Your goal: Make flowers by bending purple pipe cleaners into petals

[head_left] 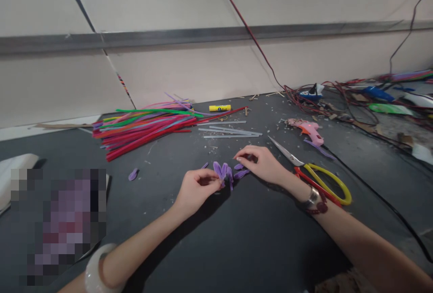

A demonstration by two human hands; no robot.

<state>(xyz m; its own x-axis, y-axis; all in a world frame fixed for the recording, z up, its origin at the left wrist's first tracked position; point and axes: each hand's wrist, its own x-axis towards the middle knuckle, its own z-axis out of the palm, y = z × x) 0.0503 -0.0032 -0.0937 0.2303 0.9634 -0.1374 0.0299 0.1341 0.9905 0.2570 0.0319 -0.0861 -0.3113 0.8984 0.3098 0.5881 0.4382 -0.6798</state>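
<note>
My left hand [199,189] pinches a small purple flower shape made of bent fuzzy pipe cleaners [220,169], just above the dark table. Its looped petals stick up and to the right from between thumb and fingers. Close by on the right, my right hand [259,162] is curved palm down, thumb and index finger apart, with nothing visible between them. Purple pipe cleaner loops [241,174] lie right under its fingertips; whether they touch is unclear. One loose purple loop [133,174] rests on the table farther left.
Scissors [314,171] lie beside my right wrist, with a pink glue gun [307,130] behind them. Clear glue sticks [233,131], a yellow glue stick tube [219,108] and a pile of colourful pipe cleaners [145,130] lie farther back. Cables [375,200] run along the right.
</note>
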